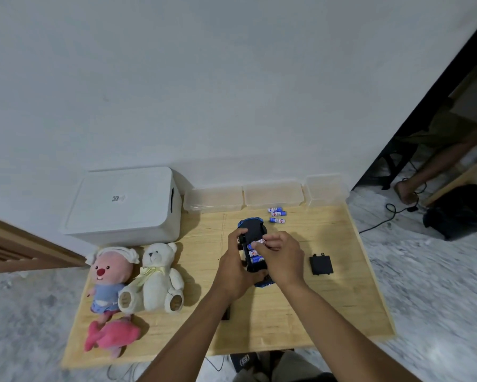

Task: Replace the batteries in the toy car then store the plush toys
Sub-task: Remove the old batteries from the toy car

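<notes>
A blue and black toy car [252, 230] lies upside down on the wooden table [342, 299], its battery bay open with blue and white batteries [255, 257] inside. My left hand [236, 266] grips the car's left side. My right hand [280, 256] pinches one battery [260, 242] over the bay's far end. Three loose batteries [277, 215] lie beyond the car. The black battery cover [321, 264] rests to the right. At the left lie a white teddy bear [157, 277], a pink plush in a blue dress [109, 279] and a pink plush fish [113, 337].
A white lidded storage box [124, 205] stands at the back left. Three clear plastic tubs [273, 195] line the wall. A small dark object [226, 312] lies partly hidden under my left forearm. Another person's leg [430, 166] and cables are on the floor at right.
</notes>
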